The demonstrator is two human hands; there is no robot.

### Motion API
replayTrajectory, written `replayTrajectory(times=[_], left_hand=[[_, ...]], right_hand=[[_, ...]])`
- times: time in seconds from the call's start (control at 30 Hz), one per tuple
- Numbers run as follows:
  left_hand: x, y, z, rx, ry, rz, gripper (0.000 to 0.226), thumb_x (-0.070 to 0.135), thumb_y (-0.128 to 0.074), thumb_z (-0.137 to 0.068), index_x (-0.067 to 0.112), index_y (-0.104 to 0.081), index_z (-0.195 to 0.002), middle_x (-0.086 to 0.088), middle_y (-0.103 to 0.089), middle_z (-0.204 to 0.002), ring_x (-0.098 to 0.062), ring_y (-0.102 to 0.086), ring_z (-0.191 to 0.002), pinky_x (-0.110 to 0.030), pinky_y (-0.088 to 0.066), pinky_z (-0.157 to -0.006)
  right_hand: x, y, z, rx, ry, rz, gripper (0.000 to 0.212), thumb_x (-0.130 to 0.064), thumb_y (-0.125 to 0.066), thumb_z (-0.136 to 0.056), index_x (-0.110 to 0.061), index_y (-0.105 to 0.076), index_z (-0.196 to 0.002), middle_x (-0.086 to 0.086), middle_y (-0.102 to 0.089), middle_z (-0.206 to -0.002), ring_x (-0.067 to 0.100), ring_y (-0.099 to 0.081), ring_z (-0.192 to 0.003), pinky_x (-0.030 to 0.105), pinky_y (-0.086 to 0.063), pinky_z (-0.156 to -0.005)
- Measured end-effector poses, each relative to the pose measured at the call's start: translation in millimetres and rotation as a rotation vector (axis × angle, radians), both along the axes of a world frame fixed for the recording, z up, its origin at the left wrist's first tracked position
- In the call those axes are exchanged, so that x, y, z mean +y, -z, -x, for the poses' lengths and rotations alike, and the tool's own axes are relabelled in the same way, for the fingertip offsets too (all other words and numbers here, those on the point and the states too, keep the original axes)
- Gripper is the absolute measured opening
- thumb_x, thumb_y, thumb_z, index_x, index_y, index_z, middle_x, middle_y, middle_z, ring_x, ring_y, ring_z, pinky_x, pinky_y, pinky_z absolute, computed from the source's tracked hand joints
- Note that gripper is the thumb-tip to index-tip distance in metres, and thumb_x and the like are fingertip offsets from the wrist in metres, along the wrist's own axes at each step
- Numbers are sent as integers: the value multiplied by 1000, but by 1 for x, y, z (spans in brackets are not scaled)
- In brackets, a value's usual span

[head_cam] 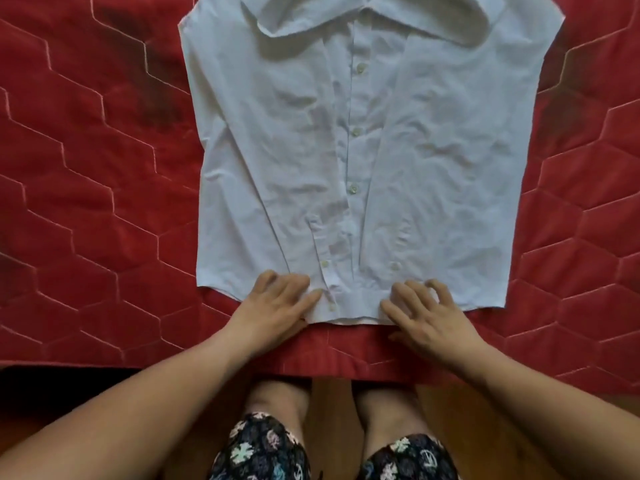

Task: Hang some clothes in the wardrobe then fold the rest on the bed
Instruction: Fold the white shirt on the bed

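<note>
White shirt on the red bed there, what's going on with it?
A person stands at the edge of a red quilted bedcover, working on a white buttoned collared shirt. The shirt lies flat, front up, collar away from them, and its sleeves seem to be folded in over the front. Their left hand and right hand both rest with spread fingers on the near hem, so the folding looks only part done.

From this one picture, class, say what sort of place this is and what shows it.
Most likely a bedroom, at a bed's edge: a red quilted bedspread covers the surface, a pale buttoned shirt lies spread flat on it, and wooden floor shows below.
</note>
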State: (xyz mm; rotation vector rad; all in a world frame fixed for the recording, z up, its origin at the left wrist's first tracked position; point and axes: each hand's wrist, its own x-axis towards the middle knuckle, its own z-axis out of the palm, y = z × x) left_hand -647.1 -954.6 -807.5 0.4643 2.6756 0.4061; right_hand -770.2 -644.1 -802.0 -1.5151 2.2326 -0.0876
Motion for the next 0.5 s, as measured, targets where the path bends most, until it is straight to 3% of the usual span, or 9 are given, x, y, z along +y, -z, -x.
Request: replayTrajectory(times=[0.07,0.17,0.33,0.43,0.5], left_hand=[[-8,4,9,44,10,-21,47,22,-64,-76,16,-63,-123,-8,-57,-114,-30,-56,-99,-47,-40,-90],[-13,7,17,63,99,-22,41,14,-60,-77,16,-60,-118,-7,-57,-111,-29,-55,-95,-45,-39,-85],[-7,0,23,61,201,-60,36,0,-45,-83,11,-53,-117,-13,-61,-100,-31,-55,-80,-41,-44,-60],[-4,-5,31,18,91,-60,33,-4,-56,-73,9,-61,-103,-12,-60,-91,-31,-54,-74,-38,-42,-55],[-4,-13,42,-22,-32,-71,32,-6,-59,-68,11,-63,-94,-10,-59,-86,-31,-53,-72,-37,-38,-57]], right_hand=[[3,2,10,25,-27,77,31,-18,-65,-89,-12,-61,-119,19,-57,-126,39,-56,-112,52,-42,-90],[2,4,20,58,-96,154,28,-3,-53,-90,-9,-63,-116,19,-60,-122,38,-58,-110,49,-44,-80],[6,7,26,84,-114,89,27,0,-49,-89,-8,-62,-111,16,-61,-110,34,-57,-86,41,-40,-60],[2,0,31,45,-20,34,20,-2,-48,-83,-8,-61,-97,12,-57,-91,30,-49,-70,38,-32,-53],[-5,-10,35,-18,59,14,22,3,-60,-74,-8,-59,-94,13,-56,-87,30,-48,-66,38,-33,-52]])
